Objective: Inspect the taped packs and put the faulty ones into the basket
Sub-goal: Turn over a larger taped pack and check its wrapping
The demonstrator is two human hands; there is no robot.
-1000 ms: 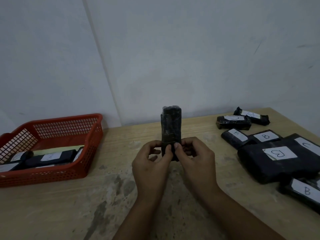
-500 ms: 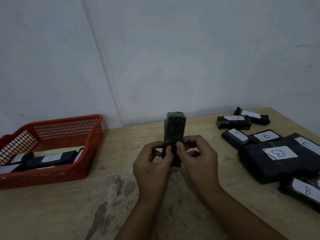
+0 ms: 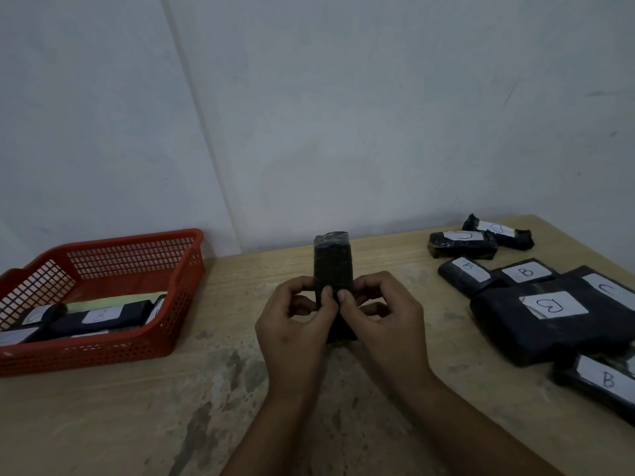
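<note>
A black taped pack [image 3: 332, 262] stands upright above the middle of the wooden table. My left hand [image 3: 292, 324] and my right hand [image 3: 381, 317] both grip its lower half, thumbs pressed side by side on its near face. No label shows on the side facing me. A red plastic basket [image 3: 137, 348] sits at the left and holds several black packs with white labels [image 3: 99, 316].
Several more black labelled packs lie at the right: two small ones [image 3: 462, 243] at the back, a large one [image 3: 553, 321] marked B in the middle, another [image 3: 604, 383] at the table's right edge. A grey wall rises behind the table [image 3: 171, 407].
The pack has sunk a little lower and tilted slightly toward me between my hands. My thumbs have slid higher up its face.
</note>
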